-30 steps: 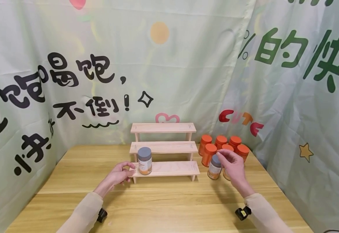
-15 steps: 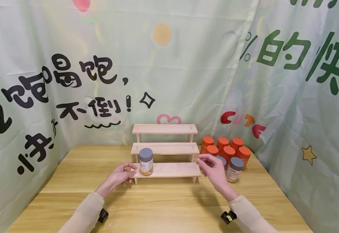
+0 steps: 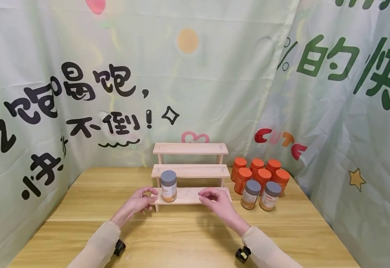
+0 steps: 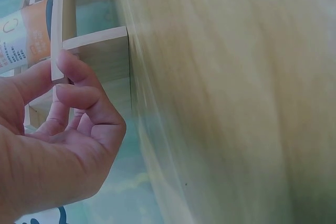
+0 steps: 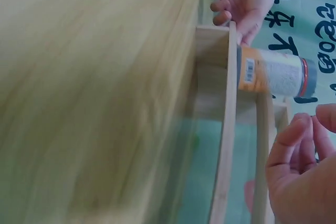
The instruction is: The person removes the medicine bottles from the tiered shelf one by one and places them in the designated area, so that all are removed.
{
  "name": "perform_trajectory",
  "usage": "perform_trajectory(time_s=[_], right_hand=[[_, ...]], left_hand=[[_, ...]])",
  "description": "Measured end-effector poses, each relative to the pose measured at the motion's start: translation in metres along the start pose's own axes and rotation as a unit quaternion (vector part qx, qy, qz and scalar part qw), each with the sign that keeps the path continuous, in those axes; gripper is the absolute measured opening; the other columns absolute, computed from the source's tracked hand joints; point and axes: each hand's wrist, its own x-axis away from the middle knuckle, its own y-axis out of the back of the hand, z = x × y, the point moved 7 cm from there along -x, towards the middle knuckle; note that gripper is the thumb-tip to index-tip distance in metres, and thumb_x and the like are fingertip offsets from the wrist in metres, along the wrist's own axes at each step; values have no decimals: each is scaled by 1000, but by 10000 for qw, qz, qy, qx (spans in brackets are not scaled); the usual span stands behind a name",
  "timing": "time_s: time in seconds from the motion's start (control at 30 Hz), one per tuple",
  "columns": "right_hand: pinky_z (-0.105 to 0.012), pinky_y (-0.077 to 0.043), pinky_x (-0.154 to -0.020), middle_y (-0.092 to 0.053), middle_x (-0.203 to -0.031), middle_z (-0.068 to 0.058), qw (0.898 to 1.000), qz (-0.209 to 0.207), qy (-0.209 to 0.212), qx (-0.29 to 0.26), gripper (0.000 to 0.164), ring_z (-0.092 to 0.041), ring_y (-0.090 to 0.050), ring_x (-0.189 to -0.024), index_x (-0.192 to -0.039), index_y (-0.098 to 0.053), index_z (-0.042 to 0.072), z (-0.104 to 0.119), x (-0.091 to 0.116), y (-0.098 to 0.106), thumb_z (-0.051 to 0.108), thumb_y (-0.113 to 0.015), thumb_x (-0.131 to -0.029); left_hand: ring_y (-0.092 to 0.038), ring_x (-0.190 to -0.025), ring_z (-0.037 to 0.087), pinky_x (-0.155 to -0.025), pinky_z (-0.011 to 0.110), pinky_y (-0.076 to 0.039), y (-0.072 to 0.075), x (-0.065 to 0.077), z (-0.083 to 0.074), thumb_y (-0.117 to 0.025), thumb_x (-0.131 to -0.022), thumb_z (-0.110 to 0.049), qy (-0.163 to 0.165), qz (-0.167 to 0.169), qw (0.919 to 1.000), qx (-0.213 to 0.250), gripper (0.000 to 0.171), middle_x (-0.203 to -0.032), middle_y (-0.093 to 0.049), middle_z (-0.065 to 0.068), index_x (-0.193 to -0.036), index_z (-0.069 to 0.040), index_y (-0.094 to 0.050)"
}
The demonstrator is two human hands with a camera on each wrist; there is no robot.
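A three-step wooden display shelf stands on the table. My left hand pinches the left end of its bottom board, thumb on top and fingers underneath. Close beside that hand, a supplement jar with a grey lid stands upright on the bottom step; its white and orange label shows in the right wrist view. My right hand hovers over the right part of the same step, fingers loosely bent, holding nothing. Two more grey-lidded jars, one nearer the shelf and one farther right, stand upright on the table.
Several orange jars with orange lids cluster behind the two grey-lidded ones, right of the shelf. Printed fabric hangs behind and at both sides of the wooden table.
My right hand has moved left from the grey-lidded jars to above the bottom step, leaving both jars standing in view. The left hand stays on the shelf's end.
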Motion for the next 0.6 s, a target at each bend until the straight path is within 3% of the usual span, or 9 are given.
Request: perform_trajectory(time_s=[0.23,0.43,0.6], right_hand=[[-21,-48,-64,-67,-96,-13,9991,-86,-285,-286,27,-10,-60,-83,-111,-67,-3,-6,-11,-26,7,-72,-87],[-22,-51,-75,-65,-107,-21,9994,-92,-110,-326,35,-15,-61,-91,-118,-65,2,-1,-24,-48,8,-75,-85],[-25,-51,-78,-63,-115,-22,9990,-179,-44,-405,45,-30,-61,-102,-126,-59,2,5,-35,-60,11,-75,-85]], left_hand=[[-58,-61,16,-46,26,-40,0,2,-1,-65,-93,-16,2,-5,10000,12,22,-76,-63,8,-113,-10,-58],[-58,-61,17,-47,27,-40,0,4,-1,-66,-93,-17,-7,7,10000,-17,24,-76,-62,8,-113,-9,-58],[-57,-61,17,-46,27,-40,-1,4,-3,-66,-93,-18,-18,-25,10000,-54,23,-76,-62,8,-113,-9,-58]])
